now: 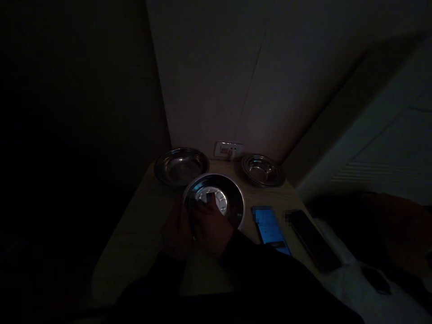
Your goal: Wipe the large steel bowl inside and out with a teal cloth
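Observation:
In dim light a shiny metal bowl [236,193] sits on the small table, and both my hands are at its near side. My left hand [177,230] is closed by the bowl's near left rim; whatever its fingers hold is lost in the dark. My right hand [213,228] reaches over the near rim with its fingers curled. A small dark piece with a reddish edge [210,197] shows just beyond the right fingers, too dim to name. The two hands nearly touch and hide the near part of the bowl.
A wide metal dish [182,168] stands at the back left, stacked metal bowls [262,171] at the back right. Behind them is a wall socket [228,150]. A lit phone [270,227] and a dark phone-like slab [315,240] lie right of my hands on the wooden table [131,238].

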{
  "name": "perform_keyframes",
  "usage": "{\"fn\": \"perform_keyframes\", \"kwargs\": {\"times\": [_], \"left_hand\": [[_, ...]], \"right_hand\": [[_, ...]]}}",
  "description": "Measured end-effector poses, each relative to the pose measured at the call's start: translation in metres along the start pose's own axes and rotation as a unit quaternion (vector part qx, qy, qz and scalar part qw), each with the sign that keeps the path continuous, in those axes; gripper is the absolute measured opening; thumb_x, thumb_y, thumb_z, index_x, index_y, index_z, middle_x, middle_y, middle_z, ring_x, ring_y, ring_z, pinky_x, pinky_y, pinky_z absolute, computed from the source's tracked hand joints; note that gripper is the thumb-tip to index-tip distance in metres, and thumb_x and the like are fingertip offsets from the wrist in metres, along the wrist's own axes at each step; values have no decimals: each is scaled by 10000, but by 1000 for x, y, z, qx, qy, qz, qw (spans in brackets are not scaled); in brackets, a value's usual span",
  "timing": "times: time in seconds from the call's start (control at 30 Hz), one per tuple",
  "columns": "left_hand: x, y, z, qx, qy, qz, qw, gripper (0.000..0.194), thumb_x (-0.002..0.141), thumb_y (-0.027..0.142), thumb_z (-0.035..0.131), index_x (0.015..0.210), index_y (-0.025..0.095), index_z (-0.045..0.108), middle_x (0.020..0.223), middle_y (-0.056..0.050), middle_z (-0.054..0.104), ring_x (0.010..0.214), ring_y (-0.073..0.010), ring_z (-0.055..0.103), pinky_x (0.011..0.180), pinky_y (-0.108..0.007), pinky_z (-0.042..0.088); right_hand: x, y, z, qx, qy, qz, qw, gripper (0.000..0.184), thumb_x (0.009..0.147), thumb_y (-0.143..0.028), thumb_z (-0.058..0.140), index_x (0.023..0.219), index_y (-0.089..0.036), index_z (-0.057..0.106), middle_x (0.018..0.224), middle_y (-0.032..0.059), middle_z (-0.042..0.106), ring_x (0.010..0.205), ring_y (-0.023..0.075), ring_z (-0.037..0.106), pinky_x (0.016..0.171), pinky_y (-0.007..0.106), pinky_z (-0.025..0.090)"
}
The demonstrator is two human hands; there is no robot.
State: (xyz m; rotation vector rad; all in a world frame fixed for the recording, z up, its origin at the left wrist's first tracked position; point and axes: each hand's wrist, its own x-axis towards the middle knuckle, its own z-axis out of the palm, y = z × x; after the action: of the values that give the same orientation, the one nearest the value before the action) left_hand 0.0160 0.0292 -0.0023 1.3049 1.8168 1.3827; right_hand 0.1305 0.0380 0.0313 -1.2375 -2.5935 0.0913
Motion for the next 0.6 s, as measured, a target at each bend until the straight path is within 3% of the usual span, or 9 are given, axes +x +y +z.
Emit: {"fn": "perform_keyframes", "kwargs": {"times": [0.1,0.17,0.27,0.37,0.5,0.6], "left_hand": [[-3,0,-2,37,7,-2,999,439,897,380,410,1250,192,589,1228,-99,650,1102,-244,623,863,-321,516],[-7,0,0,50,18,29,998,447,892,380,419,1240,165,598,1177,-111,676,1033,-244,656,804,-315,534],[-11,-1,6,53,42,87,994,428,885,364,431,1201,154,628,1120,-111,701,962,-232,680,747,-299,542],[-12,-1,8,62,56,88,993,426,895,359,412,1200,156,630,1133,-116,694,958,-230,682,733,-292,543],[-8,-4,3,71,66,78,992,399,895,337,408,1158,164,653,1141,-107,692,998,-228,669,767,-285,540],[-6,-5,-2,71,65,81,992,396,887,328,422,1163,161,652,1140,-103,694,1015,-225,664,787,-278,539]], "right_hand": [[-26,8,-15,-20,-71,-34,997,187,862,-166,535,1001,-172,659,1109,66,659,983,219,560,945,414,416],[-42,20,-28,-90,-121,15,988,186,834,-142,550,974,-152,673,1105,104,660,1028,278,537,840,437,452],[-54,32,-38,-106,-132,45,985,223,845,-84,499,981,-91,675,1118,169,645,1050,314,520,808,446,451],[-47,20,-27,-47,-109,38,992,214,848,-106,517,1015,-96,651,1128,139,644,1010,259,538,865,395,441],[-35,-9,-2,137,4,37,990,228,911,-161,475,1107,-145,591,1202,51,622,973,170,537,910,292,421],[-43,-7,-2,116,9,4,993,340,898,-219,510,1226,-131,532,1289,75,577,1045,214,509,928,347,414]]}}
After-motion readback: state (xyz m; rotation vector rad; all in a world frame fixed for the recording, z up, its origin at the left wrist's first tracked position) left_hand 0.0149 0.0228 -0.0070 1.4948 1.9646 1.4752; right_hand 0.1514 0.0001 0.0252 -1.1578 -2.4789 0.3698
